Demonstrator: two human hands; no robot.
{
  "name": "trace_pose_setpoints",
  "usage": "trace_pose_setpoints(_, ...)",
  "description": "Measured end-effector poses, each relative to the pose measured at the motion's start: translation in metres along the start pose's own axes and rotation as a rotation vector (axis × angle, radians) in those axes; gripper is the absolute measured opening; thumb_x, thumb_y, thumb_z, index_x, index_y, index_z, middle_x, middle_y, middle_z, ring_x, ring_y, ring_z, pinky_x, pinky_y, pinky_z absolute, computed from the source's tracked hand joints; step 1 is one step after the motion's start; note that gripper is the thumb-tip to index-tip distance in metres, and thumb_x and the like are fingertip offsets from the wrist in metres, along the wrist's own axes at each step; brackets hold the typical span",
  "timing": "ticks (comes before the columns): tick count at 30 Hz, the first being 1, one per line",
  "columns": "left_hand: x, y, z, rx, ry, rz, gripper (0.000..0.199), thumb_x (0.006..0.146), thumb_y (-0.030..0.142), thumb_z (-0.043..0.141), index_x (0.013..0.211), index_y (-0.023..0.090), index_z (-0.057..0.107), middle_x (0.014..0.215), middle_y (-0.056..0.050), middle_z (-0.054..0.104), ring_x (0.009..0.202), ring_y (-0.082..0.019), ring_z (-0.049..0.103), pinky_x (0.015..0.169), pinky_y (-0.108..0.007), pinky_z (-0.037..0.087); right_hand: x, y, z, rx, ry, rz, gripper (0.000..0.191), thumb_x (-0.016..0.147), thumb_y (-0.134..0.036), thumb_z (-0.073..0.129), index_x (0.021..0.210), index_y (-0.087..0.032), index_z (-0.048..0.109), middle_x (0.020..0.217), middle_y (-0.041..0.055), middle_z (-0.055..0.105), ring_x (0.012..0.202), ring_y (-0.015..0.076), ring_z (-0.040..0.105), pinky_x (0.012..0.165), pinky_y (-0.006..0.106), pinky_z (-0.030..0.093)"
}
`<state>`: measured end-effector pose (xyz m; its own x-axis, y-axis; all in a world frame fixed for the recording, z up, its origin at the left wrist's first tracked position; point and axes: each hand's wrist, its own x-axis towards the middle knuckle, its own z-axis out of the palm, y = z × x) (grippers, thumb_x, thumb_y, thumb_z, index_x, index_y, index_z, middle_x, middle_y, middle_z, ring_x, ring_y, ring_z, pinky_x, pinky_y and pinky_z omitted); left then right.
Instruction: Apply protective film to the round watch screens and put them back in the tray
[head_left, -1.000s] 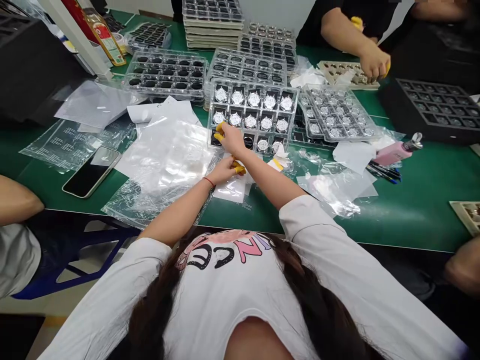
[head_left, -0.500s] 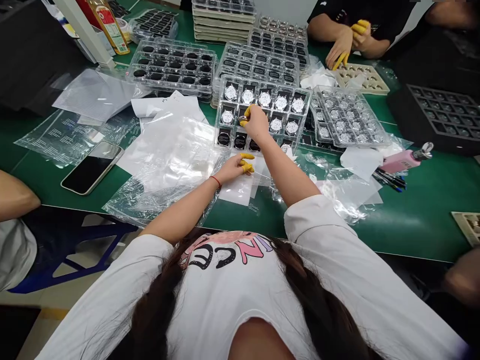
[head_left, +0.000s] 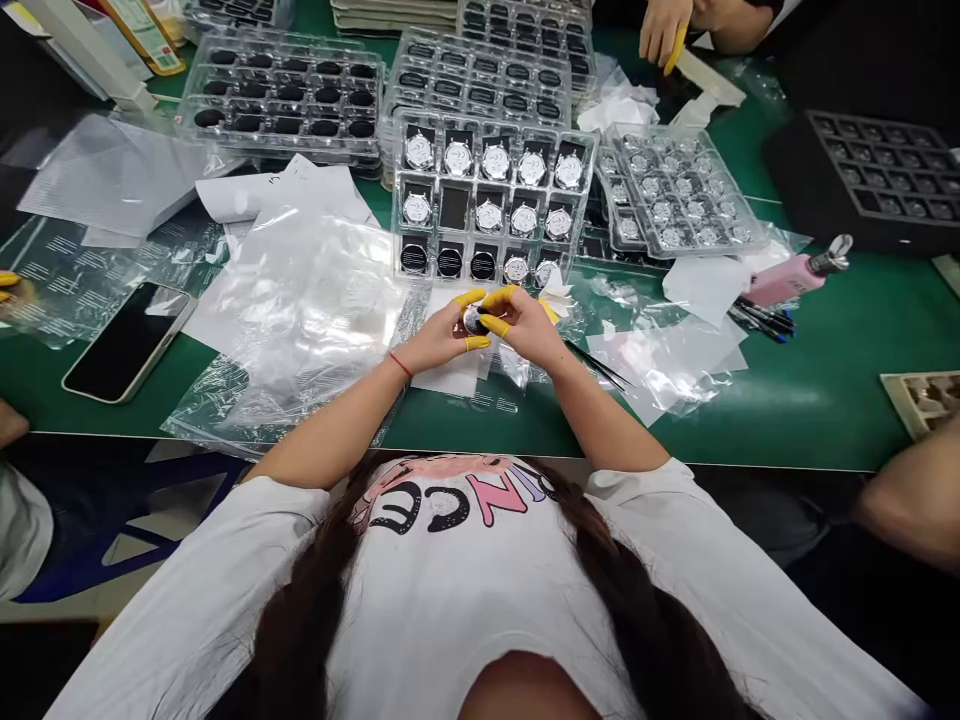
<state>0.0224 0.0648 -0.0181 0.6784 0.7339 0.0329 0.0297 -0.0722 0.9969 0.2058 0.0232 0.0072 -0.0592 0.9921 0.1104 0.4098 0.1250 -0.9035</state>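
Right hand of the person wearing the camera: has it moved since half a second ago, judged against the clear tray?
Yes. The right hand has left the clear tray, moving toward the wearer, beside the left hand.

Brt; glare on plastic bags [head_left: 341, 290]; edges distort'd.

White T-shirt [head_left: 442, 600]: large printed letters [head_left: 491, 500] are reading N, C, E, upside down in view; further lettering is defying reading. Green table [head_left: 817, 400], inward from its front edge: pink bottle [head_left: 781, 282], label [head_left: 152, 42] of amber bottle [head_left: 166, 67] and clear plastic bag [head_left: 71, 275] are carrying illegible print.
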Motion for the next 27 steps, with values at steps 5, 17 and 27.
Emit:
trace_pose_setpoints(5, -0.006, -0.004, 0.008, -0.073, -0.052, -0.044, 0.099, 0.07, 0.045, 0.081, 0.15, 0.022, 0.027, 0.136, -0.015, 0.057, 0.119, -0.028, 0.062, 0.099, -0.042, 0.053, -0.008, -0.007, 0.009, -0.097, -0.001, 0.061, 0.018, 0.078, -0.023, 0.064, 0.095, -0.021, 0.064, 0.096, 0.0045, 0.057, 0.085, 0.018, 0.056, 0.081, 0.037, 0.051)
trace_pose_setpoints(17, -0.006, 0.015, 0.004, -0.051, 0.035, -0.114, 0.066, 0.068, 0.026, 0.08, 0.126, 0.019, 0.05, 0.098, -0.003, 0.063, 0.077, -0.011, 0.061, 0.073, -0.026, 0.053, -0.03, 0.049, -0.098, -0.675, 0.382, 0.434, 0.018, 0.074, -0.012, 0.059, 0.09, -0.02, 0.06, 0.088, 0.0078, 0.064, 0.089, 0.0263, 0.059, 0.088, 0.048, 0.048)
trace_pose_setpoints(27, -0.012, 0.03, 0.006, -0.116, 0.017, -0.138, 0.058, 0.071, 0.024, 0.078, 0.117, 0.022, 0.043, 0.091, 0.0, 0.064, 0.08, -0.015, 0.07, 0.075, -0.03, 0.056, 0.01, 0.076, -0.083, -0.877, 0.283, -0.014, 0.011, 0.08, -0.021, 0.053, 0.083, -0.022, 0.064, 0.088, 0.0112, 0.057, 0.097, 0.0311, 0.052, 0.088, 0.055, 0.042)
